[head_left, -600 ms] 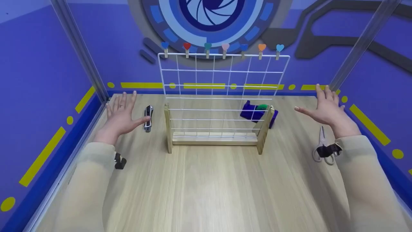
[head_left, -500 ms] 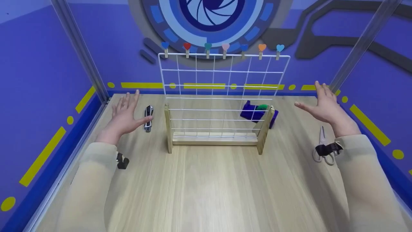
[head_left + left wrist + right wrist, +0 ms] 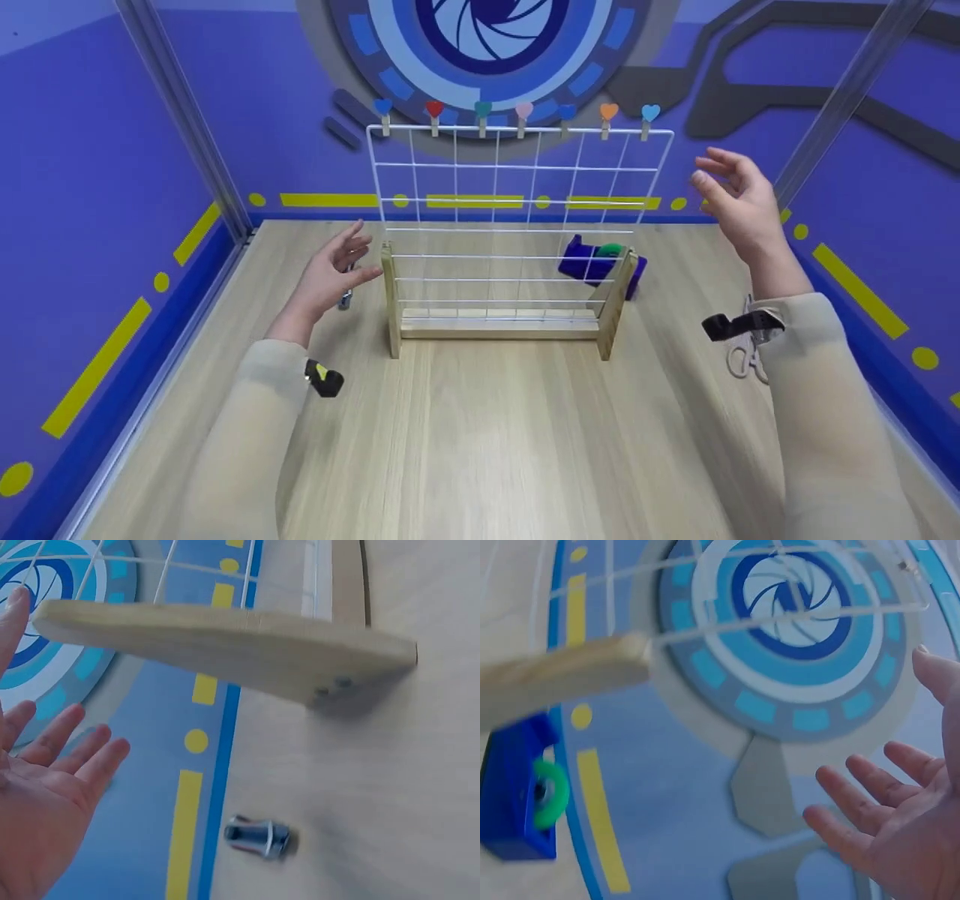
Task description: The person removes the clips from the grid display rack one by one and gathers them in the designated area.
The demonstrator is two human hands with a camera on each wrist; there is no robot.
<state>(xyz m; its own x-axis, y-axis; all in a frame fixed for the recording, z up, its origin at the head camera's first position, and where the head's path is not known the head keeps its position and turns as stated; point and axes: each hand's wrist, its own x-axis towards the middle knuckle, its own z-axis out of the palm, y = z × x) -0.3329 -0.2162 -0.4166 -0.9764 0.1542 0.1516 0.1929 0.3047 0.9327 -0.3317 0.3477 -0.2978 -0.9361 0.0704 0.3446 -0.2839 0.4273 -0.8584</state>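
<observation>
A white wire grid rack (image 3: 495,165) stands upright in a wooden stand (image 3: 499,330) at mid-table. Along its top wire sit several heart clothespins, among them a red one (image 3: 434,110) and a light blue one (image 3: 650,113). My left hand (image 3: 330,276) is held beside the stand's left post, fingers loosely bent, holding nothing; in the left wrist view its palm (image 3: 41,802) faces the post. It partly covers a small metal-and-black tool (image 3: 256,837) lying on the table. To the right of the grid my right hand (image 3: 742,201) hovers in the air, fingers relaxed and holding nothing.
A blue tape dispenser (image 3: 589,264) with a green roll lies behind the stand's right post. Scissors (image 3: 742,360) lie on the right, partly hidden by the right sleeve and wrist camera. Blue printed walls (image 3: 300,135) enclose the table on the back and both sides.
Both hands have moved inward toward the rack, the right one also rising. Their spread fingers have relaxed and bent. The left hand now covers much of the small metal-and-black tool.
</observation>
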